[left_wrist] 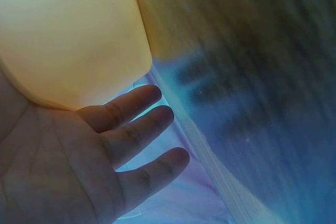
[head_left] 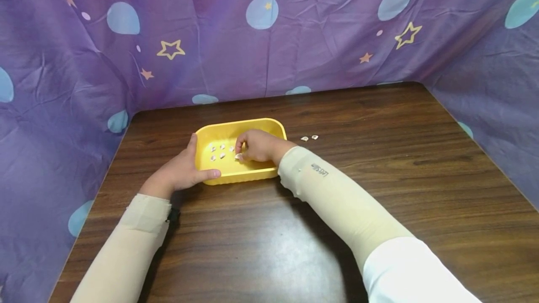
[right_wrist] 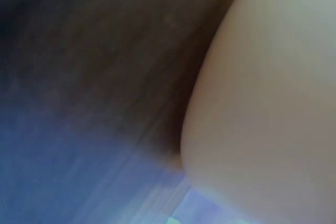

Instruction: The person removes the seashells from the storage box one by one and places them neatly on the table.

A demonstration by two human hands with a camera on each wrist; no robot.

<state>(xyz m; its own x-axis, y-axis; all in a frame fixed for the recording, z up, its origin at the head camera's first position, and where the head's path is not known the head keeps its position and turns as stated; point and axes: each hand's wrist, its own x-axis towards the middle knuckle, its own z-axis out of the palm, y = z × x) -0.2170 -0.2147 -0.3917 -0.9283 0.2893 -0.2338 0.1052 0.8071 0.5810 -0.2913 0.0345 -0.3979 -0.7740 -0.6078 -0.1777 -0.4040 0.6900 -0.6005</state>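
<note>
A yellow plastic tray sits on the table toward the back left. My left hand holds its left end, thumb along the front rim and forefinger up the left side; in the left wrist view, three fingers extend past the tray wall. Inside the tray is my right hand, pinching a small white piece between thumb and forefinger, low over the tray floor. Several similar white pieces lie spread to the left of those fingertips. The right wrist view shows mostly a blurred pale surface.
Two more white pieces lie on the wood-grain table, right of the tray. A purple curtain with stars and blue dots hangs along the table's back and sides.
</note>
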